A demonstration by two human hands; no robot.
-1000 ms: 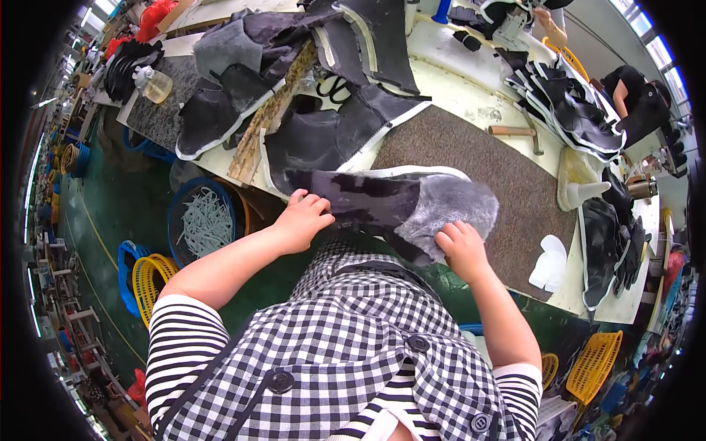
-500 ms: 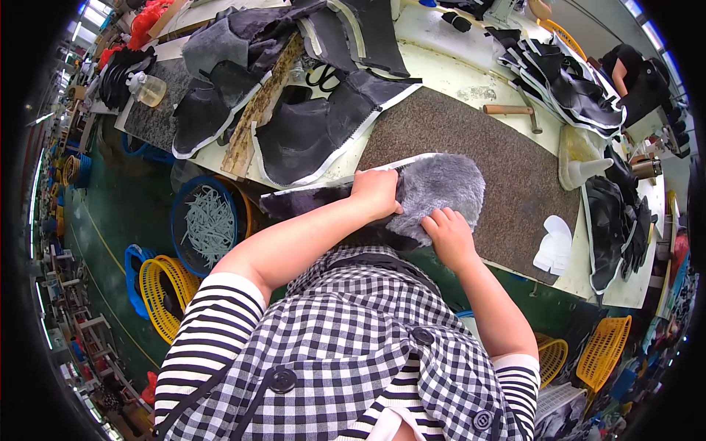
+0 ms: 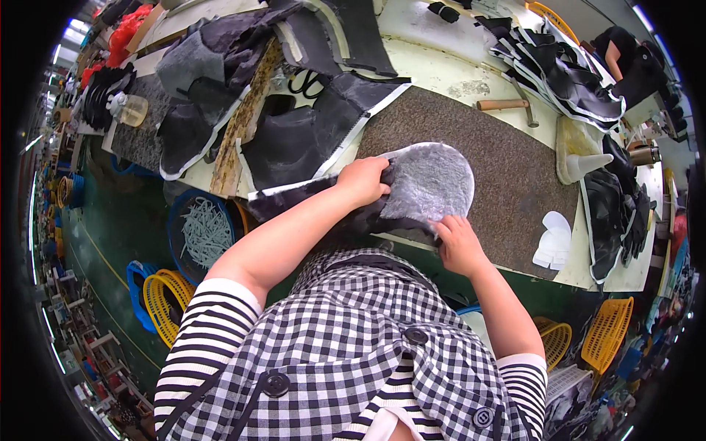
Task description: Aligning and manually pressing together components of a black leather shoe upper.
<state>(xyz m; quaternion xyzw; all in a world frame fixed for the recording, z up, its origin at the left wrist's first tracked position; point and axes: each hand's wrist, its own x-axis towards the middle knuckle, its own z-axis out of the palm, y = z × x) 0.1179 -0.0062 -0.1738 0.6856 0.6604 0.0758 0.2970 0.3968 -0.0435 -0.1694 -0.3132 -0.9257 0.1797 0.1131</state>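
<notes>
A black boot upper [image 3: 301,195] with pale edging lies near the table's front edge, and its grey fur lining [image 3: 432,180] faces up, spread into a rounded end. My left hand [image 3: 363,182] is closed over the piece where the dark part meets the fur, fingers curled onto it. At the near right edge of the fur, my right hand [image 3: 460,245] pinches the rim between thumb and fingers. The fur end rests on a brown textured mat [image 3: 507,184]. Part of the piece under my left forearm is hidden.
Another black upper [image 3: 294,140] lies beyond my left hand, beside a worn wooden strip [image 3: 246,121]. A hammer [image 3: 507,105], white cut-out pieces [image 3: 553,241] and a white cone-shaped spout [image 3: 588,167] are to the right. A basin of pale strips [image 3: 206,234] stands lower left.
The fur end has been flattened into a smoother, rounder shape with a pale rim. My right hand has slid slightly down to its near edge. My left hand keeps its grip.
</notes>
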